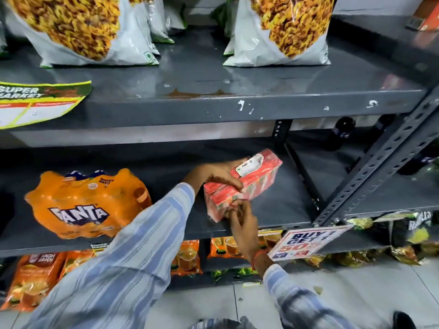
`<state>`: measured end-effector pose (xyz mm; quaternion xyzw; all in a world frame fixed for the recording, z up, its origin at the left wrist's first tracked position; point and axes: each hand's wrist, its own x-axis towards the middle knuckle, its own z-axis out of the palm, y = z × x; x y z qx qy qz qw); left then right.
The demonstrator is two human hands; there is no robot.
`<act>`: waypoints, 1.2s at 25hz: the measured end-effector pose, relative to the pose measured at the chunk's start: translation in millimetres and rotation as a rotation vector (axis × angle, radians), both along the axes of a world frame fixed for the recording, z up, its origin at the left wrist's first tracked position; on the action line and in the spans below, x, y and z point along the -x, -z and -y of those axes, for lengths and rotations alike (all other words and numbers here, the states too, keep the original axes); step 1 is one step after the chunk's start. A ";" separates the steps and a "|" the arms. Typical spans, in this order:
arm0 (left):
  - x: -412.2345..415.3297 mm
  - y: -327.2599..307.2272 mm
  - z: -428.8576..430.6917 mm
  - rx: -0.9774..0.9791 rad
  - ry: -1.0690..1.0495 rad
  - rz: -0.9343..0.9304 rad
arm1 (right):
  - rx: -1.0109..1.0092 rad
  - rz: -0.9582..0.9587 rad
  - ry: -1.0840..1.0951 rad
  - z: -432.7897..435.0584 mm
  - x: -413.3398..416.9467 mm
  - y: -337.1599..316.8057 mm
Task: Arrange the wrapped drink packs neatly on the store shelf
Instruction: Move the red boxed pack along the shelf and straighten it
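Observation:
A red wrapped pack of drink cartons (259,179) lies at an angle on the middle grey shelf (280,210), near its front edge. My left hand (213,175) grips the pack's top from the left side. My right hand (242,217) holds its near lower corner from below. To the left on the same shelf lies an orange Fanta pack (85,205), wrapped in plastic and apart from both hands.
White snack bags (285,32) stand on the upper shelf. A slotted metal upright (380,162) runs along the right of the shelf bay, with a "Buy 1 Get 1" sign (306,241) at its foot. Orange pouches (187,257) fill the shelf below. Dark bottles (339,134) stand far right.

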<state>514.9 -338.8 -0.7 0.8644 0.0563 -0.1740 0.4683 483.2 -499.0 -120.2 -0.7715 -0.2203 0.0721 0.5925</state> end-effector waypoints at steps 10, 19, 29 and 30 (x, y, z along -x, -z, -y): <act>77.1 51.8 17.3 -0.074 -0.608 0.190 | -0.126 -0.340 0.192 20.9 -149.3 -47.5; 83.7 64.8 -9.0 0.242 -0.560 0.152 | -0.077 -0.011 0.432 56.8 -106.9 -17.7; 108.7 88.7 27.4 0.255 -0.716 0.278 | -0.241 -0.215 0.507 62.2 -75.7 -15.7; 111.1 86.4 25.6 0.252 -0.725 0.281 | -0.241 -0.211 0.500 60.2 -74.1 -17.2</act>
